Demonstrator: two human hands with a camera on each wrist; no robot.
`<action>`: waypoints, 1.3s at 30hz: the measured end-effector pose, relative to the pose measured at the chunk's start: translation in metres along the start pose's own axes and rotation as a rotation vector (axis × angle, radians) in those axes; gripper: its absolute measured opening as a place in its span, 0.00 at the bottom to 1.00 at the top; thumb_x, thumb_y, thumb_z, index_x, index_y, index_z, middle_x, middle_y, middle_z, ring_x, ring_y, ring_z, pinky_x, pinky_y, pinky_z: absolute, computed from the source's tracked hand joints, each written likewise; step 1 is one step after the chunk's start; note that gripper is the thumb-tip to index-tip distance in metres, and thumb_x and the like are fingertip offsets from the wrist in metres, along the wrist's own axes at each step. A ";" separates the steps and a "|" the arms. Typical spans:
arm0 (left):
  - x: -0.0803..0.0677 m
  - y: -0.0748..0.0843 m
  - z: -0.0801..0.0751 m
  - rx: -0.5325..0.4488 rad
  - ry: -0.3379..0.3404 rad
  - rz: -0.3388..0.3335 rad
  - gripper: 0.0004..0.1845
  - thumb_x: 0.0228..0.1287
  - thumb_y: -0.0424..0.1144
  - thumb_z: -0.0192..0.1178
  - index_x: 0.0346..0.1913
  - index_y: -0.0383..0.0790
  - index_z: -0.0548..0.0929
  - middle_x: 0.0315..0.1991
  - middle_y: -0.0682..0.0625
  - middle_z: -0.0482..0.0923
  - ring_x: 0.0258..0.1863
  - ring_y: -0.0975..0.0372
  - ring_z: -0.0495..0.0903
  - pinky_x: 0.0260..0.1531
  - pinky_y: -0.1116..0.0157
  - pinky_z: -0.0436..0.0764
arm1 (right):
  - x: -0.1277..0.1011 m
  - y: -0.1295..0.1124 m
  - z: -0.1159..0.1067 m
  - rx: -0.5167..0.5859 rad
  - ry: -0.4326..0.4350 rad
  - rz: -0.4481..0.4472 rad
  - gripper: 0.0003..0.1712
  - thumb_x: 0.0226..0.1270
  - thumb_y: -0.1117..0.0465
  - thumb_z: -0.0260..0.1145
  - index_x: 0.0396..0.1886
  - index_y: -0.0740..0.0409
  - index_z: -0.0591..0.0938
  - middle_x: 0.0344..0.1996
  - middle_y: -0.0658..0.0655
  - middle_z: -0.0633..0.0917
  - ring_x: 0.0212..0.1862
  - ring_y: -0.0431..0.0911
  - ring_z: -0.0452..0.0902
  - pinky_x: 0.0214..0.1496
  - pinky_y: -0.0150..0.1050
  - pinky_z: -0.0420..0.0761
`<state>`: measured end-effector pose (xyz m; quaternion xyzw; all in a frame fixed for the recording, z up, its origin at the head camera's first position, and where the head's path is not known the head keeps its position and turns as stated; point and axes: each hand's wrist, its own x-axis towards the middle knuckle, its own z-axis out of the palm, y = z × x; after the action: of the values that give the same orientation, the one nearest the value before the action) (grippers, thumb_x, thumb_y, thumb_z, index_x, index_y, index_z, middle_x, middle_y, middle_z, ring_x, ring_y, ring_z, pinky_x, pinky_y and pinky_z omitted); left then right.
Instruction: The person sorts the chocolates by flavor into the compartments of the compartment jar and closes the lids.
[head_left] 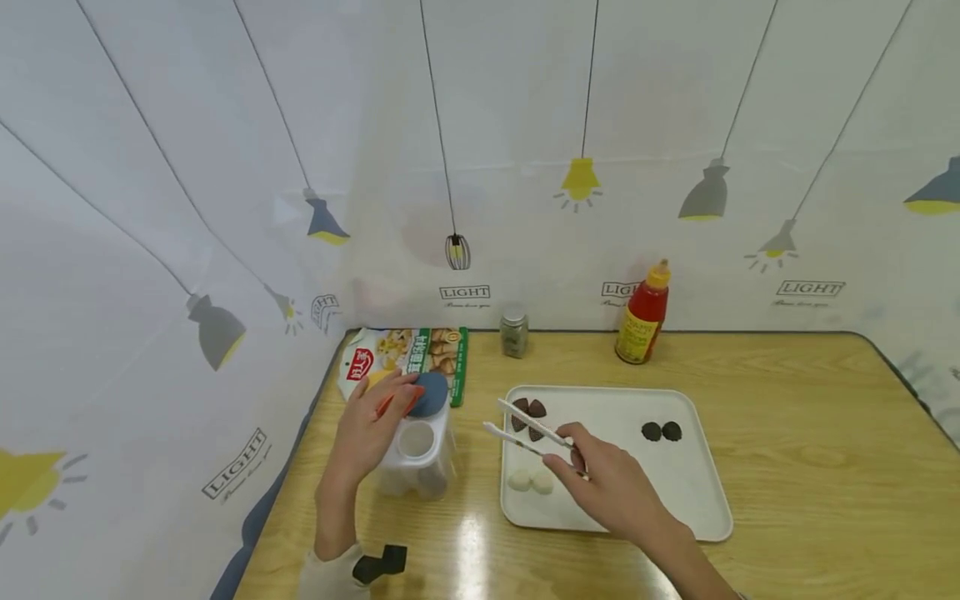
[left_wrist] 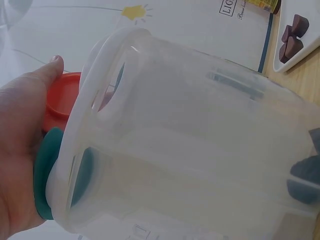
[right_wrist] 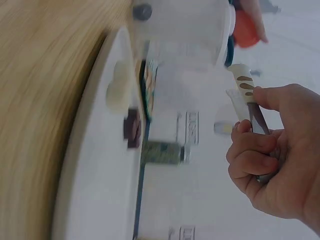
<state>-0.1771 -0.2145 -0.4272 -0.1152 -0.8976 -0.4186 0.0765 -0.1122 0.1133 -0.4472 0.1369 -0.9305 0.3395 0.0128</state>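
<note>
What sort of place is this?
Looks like a mocked-up dining or kitchen corner, though the pictures can't confirm a home: a wood-look table, a sauce bottle on it, and a lamp-print sheet behind.

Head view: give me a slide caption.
Left hand holds a red lid at a plastic container; right hand holds tongs over a white tray.
</note>
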 end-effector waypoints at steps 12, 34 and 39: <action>-0.001 -0.001 0.000 -0.011 -0.010 -0.020 0.22 0.78 0.52 0.48 0.51 0.43 0.88 0.65 0.45 0.78 0.73 0.49 0.67 0.79 0.46 0.42 | -0.048 0.099 -0.037 -0.025 0.115 0.253 0.27 0.74 0.43 0.59 0.57 0.60 0.75 0.23 0.48 0.73 0.19 0.36 0.63 0.21 0.31 0.64; -0.001 -0.001 0.002 -0.007 -0.024 -0.013 0.22 0.79 0.52 0.48 0.52 0.43 0.88 0.66 0.44 0.76 0.73 0.49 0.67 0.79 0.46 0.42 | -0.075 0.170 -0.055 -0.115 0.005 0.441 0.28 0.80 0.41 0.47 0.58 0.62 0.70 0.26 0.53 0.79 0.25 0.46 0.70 0.23 0.39 0.66; -0.001 -0.001 0.002 -0.004 -0.024 -0.011 0.21 0.79 0.52 0.48 0.52 0.43 0.88 0.66 0.44 0.76 0.73 0.48 0.67 0.79 0.46 0.42 | -0.076 0.170 -0.053 -0.145 0.008 0.414 0.25 0.81 0.44 0.47 0.56 0.61 0.70 0.22 0.52 0.75 0.24 0.46 0.69 0.22 0.39 0.65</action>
<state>-0.1767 -0.2141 -0.4291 -0.1156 -0.8981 -0.4196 0.0634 -0.0878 0.2900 -0.5215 -0.0596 -0.9606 0.2678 -0.0436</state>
